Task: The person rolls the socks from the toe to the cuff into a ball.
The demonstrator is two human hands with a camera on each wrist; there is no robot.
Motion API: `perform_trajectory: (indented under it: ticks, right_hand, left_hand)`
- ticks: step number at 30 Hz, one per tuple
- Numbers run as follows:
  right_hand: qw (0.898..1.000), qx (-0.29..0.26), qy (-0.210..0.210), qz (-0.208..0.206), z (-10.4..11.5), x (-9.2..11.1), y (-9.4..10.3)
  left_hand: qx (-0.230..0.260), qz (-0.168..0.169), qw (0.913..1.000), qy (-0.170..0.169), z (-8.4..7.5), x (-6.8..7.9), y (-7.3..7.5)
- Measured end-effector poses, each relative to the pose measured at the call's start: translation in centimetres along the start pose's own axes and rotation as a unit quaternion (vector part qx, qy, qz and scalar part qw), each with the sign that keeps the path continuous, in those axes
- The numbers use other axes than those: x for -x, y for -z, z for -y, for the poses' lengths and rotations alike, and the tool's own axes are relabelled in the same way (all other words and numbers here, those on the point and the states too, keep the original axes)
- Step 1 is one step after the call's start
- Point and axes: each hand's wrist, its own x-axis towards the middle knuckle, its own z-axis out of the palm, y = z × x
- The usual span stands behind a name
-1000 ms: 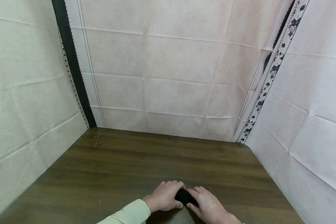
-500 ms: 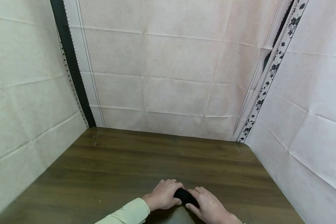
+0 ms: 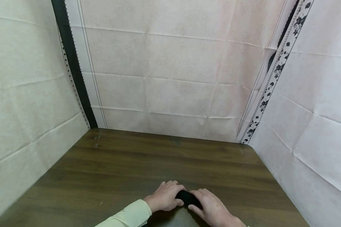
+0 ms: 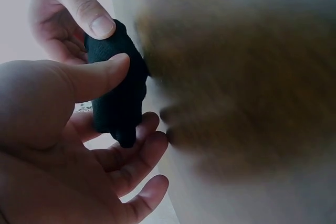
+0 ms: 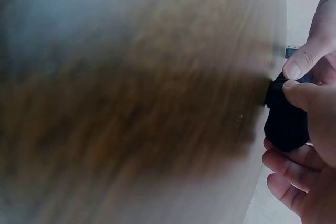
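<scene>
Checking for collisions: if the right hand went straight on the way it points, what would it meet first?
Beyond the black fabric bundle the right hand grips, most likely the left hand, which holds the bundle's other end. Depth between the hands is hard to judge.

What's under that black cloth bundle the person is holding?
The wood-grain table lies below the black cloth bundle, which the left hand and right hand grip. The spot directly beneath is covered by bundle and hands, so I can't tell whether anything lies there.
</scene>
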Motion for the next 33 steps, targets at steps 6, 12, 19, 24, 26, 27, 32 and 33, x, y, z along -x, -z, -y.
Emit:
perform_trajectory:
  ticks: [6,12,19,24,26,27,32,33]
  right_hand:
    - [1.0,-0.01,-0.002,0.003,0.0,-0.1,0.0]
    - [0.998,-0.049,-0.022,0.012,-0.1,-0.3,0.0]
    - [0.995,-0.077,-0.049,-0.031,-0.1,-0.6,0.2]
    - [0.99,-0.094,-0.074,-0.071,0.1,-0.8,0.3]
    - [0.988,-0.103,-0.077,-0.087,0.2,-0.8,0.3]
    - [0.987,-0.108,-0.078,-0.094,0.2,-0.9,0.3]
    - [0.98,-0.149,-0.084,-0.103,0.4,-1.2,0.2]
    - [0.978,-0.158,-0.088,-0.102,0.5,-1.2,0.2]
  left_hand:
    - [-0.001,0.003,1.0,0.009,-0.2,0.0,0.0]
    - [0.021,-0.043,0.9988,0.004,-0.2,0.0,-0.1]
    - [0.022,-0.142,0.9896,-0.003,-0.6,-0.1,-0.1]
    - [0.01,-0.2,0.9795,-0.018,-0.9,0.0,0.0]
    - [0.005,-0.215,0.9762,-0.027,-1.0,0.0,0.0]
    - [0.002,-0.22,0.9749,-0.031,-1.1,0.0,0.0]
    - [0.006,-0.24,0.9701,-0.036,-1.2,-0.1,-0.1]
    - [0.01,-0.243,0.9694,-0.036,-1.2,-0.1,-0.1]
